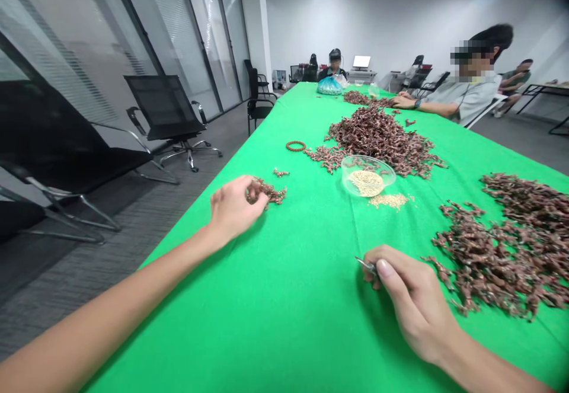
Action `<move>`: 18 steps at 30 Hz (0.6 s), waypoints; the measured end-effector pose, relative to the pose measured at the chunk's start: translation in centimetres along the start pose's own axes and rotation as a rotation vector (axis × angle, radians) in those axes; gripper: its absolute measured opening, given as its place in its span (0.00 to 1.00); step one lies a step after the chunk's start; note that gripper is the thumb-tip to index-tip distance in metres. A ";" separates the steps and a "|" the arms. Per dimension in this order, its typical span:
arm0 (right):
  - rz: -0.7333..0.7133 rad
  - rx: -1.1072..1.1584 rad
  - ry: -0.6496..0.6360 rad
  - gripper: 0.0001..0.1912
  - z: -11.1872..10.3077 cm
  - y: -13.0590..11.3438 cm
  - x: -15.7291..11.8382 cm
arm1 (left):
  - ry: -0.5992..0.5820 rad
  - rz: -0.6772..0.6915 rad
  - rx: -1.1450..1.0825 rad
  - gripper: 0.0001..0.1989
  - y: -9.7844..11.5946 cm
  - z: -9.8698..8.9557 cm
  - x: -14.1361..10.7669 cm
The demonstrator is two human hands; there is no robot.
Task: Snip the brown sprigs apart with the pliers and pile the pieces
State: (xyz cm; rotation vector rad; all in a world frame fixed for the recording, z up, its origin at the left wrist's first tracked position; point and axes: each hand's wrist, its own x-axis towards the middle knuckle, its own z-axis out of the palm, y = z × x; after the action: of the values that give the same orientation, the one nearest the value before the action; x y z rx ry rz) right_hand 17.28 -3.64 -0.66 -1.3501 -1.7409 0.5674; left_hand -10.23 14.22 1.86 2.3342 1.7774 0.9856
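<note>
Head cam: brown cluster (276, 194) is set apart, big pile (498, 256) apparently unworked.
Cluster, nr table's (302, 298) L edge, is touched by L hand (237, 206), grip can't be told; metal tool (367, 266) is clenched in R hand (409, 298); pile's left nr R edge.

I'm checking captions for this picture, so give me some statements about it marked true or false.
1. The left hand is at a small cluster of brown pieces. True.
2. Pale grains lie only inside the clear bowl. False: some also lie on the green cloth beside it.
3. The right hand is empty. False: it holds a thin metal tool.
4. The brown ring lies left of the bowl in the picture. True.
5. A blue bag is near the table's far end. True.
</note>
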 end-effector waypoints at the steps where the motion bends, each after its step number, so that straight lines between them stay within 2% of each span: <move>1: 0.000 -0.005 -0.003 0.17 0.0 -0.1 0.0 | 0.005 -0.009 0.016 0.07 -0.3 0.1 0.3; 7: -0.007 -0.018 -0.029 0.17 -0.1 -0.4 0.2 | -0.006 -0.008 0.042 0.06 -0.6 0.5 0.5; 18: -0.063 -0.036 -0.037 0.14 -0.1 -0.4 0.1 | 0.002 0.032 0.058 0.13 -0.7 1.2 -0.1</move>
State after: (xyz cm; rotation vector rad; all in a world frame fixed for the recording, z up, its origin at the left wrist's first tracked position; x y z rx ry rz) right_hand 17.13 -3.63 -0.29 -1.3121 -1.8253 0.5315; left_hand -10.28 14.74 0.58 2.4039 1.7996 0.9537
